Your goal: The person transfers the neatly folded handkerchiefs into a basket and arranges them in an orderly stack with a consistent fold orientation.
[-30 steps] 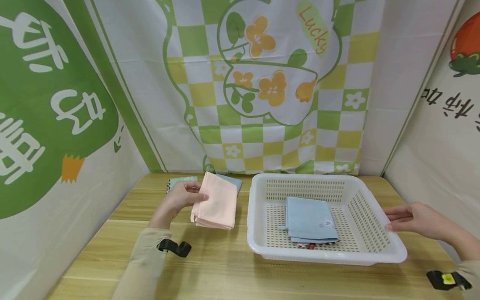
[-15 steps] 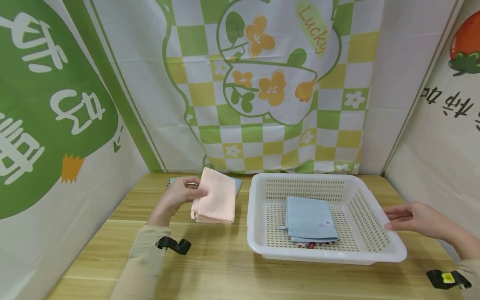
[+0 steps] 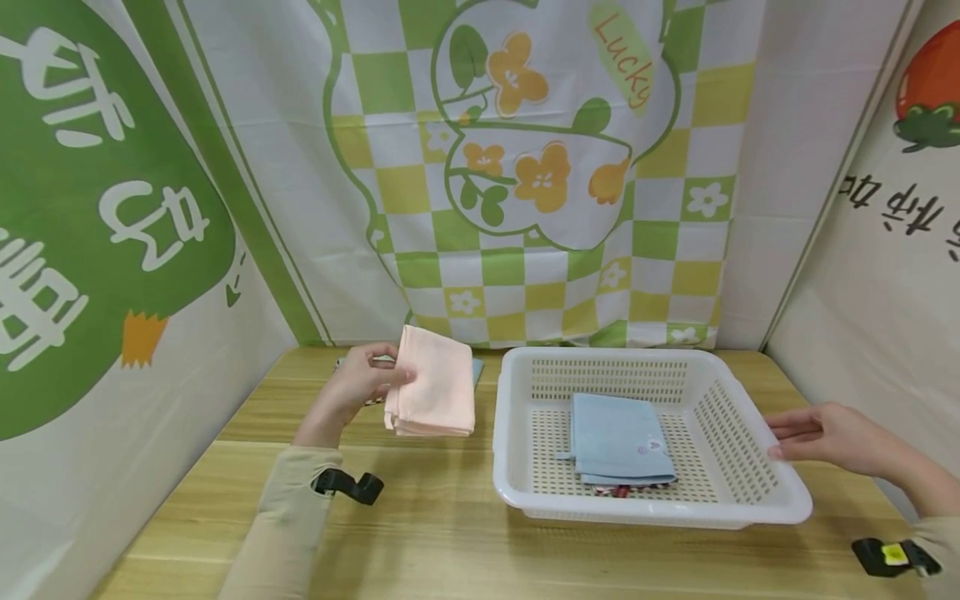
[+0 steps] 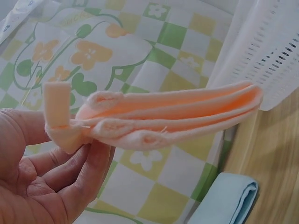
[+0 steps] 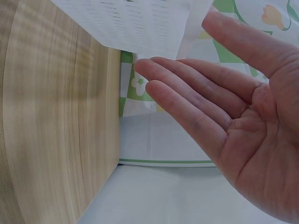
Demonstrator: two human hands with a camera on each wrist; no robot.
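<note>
My left hand (image 3: 352, 387) pinches a folded peach towel (image 3: 438, 387) by its left edge, held above the table. Its layered folds and a small loop (image 4: 57, 103) face the left wrist camera. To the right stands a white plastic basket (image 3: 645, 511). A folded light blue towel (image 3: 618, 437) lies inside, over a red-patterned cloth (image 3: 622, 491) that is mostly covered. At the basket's right side, my right hand (image 3: 836, 437) has its fingers extended; its thumb is at the rim (image 5: 196, 21).
Behind the peach towel, another blue cloth (image 3: 477, 369) lies on the wooden table (image 3: 420, 533), largely hidden in the head view. The left wrist view shows its folded edge (image 4: 250, 196). A printed curtain (image 3: 547, 283) hangs along the table's back edge.
My left hand has lifted the peach towel slightly higher, so it covers more of the cloths behind. My right hand and the basket have stayed in place.
</note>
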